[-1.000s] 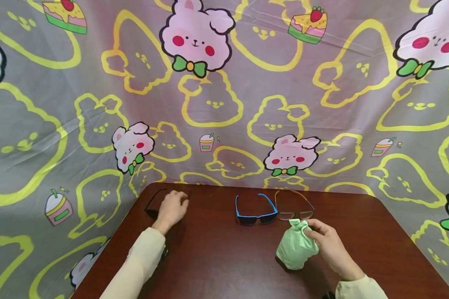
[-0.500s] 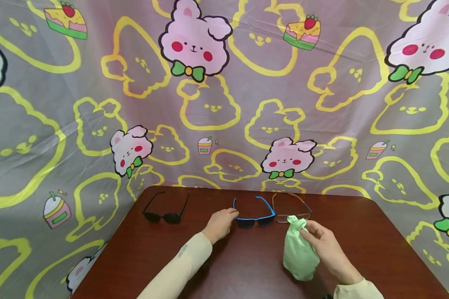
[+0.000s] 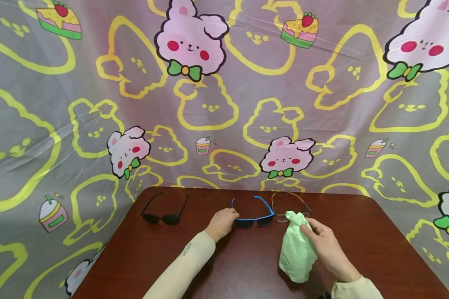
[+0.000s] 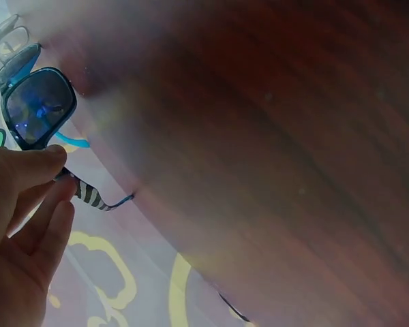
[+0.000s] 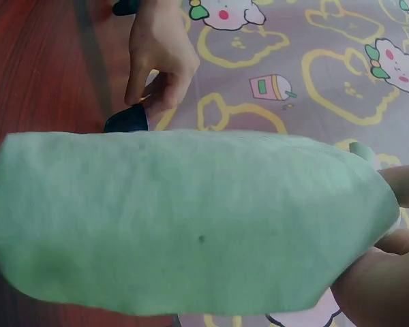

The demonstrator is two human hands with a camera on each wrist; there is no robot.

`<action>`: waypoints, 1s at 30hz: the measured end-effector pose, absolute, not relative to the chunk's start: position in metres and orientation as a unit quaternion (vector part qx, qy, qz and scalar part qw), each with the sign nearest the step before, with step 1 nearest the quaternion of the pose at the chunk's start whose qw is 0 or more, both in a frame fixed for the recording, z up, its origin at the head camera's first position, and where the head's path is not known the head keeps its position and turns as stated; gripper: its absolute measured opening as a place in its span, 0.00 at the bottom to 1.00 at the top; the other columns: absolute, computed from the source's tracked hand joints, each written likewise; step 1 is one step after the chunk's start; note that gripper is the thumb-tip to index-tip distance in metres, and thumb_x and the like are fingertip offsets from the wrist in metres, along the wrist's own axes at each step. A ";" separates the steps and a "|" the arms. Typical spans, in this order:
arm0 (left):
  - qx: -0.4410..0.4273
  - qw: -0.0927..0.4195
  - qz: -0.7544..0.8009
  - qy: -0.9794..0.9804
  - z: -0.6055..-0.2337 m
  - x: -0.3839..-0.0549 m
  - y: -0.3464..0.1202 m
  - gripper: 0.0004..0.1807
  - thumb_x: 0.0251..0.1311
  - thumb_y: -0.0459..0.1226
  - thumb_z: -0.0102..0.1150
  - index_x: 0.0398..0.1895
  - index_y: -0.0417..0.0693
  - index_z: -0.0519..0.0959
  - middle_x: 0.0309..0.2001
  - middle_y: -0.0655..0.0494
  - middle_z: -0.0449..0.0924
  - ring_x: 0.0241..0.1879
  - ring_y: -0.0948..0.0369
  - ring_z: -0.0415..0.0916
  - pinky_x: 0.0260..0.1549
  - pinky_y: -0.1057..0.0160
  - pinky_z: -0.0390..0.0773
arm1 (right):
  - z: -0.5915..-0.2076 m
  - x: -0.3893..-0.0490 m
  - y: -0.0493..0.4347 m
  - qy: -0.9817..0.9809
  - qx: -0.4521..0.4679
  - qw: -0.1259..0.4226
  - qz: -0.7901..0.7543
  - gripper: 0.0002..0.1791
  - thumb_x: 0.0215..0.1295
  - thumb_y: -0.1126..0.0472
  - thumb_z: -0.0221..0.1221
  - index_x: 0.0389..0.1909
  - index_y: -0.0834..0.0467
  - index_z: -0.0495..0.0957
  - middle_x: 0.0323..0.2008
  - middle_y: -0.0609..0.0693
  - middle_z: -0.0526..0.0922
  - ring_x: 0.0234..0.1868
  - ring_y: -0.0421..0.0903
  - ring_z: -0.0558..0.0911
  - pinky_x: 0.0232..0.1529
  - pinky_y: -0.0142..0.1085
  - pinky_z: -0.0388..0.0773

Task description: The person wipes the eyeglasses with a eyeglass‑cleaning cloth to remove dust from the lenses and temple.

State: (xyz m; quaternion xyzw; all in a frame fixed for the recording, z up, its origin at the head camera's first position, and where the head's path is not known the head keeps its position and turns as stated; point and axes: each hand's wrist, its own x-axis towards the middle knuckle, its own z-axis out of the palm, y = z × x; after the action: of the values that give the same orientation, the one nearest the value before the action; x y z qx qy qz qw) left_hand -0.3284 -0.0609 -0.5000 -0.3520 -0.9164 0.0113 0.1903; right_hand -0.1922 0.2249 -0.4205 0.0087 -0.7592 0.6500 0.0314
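Note:
My left hand [image 3: 221, 224] is at the left corner of the blue-framed sunglasses [image 3: 253, 220]. In the left wrist view, its thumb and fingers pinch these sunglasses [image 4: 41, 105] near the hinge, and a striped temple runs out past the fingertips. My right hand [image 3: 328, 245] grips a soft light-green pouch [image 3: 297, 257] by its gathered neck. The pouch [image 5: 191, 221] hangs over the table and fills much of the right wrist view. Behind it in the head view are clear eyeglasses [image 3: 282, 216], partly hidden by the pouch.
Black sunglasses [image 3: 161, 218] lie with temples unfolded at the left of the brown table [image 3: 247, 265]. A cartoon-printed cloth [image 3: 217, 166] hangs close behind the table's back edge and along both sides.
My left hand has moved right, from the black sunglasses to the blue-framed ones, and grips their left corner. The pouch, still in my right hand, now hangs longer and straighter.

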 end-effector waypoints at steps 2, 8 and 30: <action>-0.355 0.199 0.010 -0.913 -0.500 -0.328 -0.062 0.08 0.49 0.30 0.67 0.30 0.53 0.81 0.31 0.61 0.77 0.33 0.61 0.75 0.33 0.68 0.75 | -0.419 -0.192 0.224 -0.755 0.007 0.025 0.655 0.23 0.70 0.61 0.53 0.59 0.72 0.67 0.44 0.55 0.79 0.36 0.40 0.79 0.36 0.35 0.78; -0.376 0.202 0.027 -0.904 -0.497 -0.324 -0.065 0.07 0.49 0.35 0.70 0.29 0.54 0.81 0.29 0.61 0.75 0.31 0.62 0.72 0.32 0.68 0.74 | -0.420 -0.190 0.222 -0.755 0.007 0.031 0.655 0.22 0.71 0.58 0.52 0.55 0.72 0.71 0.38 0.54 0.81 0.32 0.42 0.80 0.32 0.37 0.79; -0.390 0.334 -0.096 -0.853 -0.433 -0.301 -0.091 0.07 0.57 0.35 0.65 0.38 0.47 0.81 0.35 0.59 0.80 0.36 0.62 0.75 0.36 0.67 0.75 | -0.416 -0.187 0.217 -0.760 0.010 0.107 0.641 0.19 0.70 0.57 0.53 0.45 0.73 0.76 0.26 0.49 0.79 0.24 0.40 0.78 0.25 0.34 0.77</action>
State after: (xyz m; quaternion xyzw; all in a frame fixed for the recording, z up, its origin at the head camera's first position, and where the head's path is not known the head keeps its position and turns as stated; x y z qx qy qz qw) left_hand -0.3006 -0.0906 -0.4332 -0.3902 -0.8527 -0.0957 0.3339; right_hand -0.1866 0.2166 -0.4161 0.0097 -0.7602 0.6406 0.1074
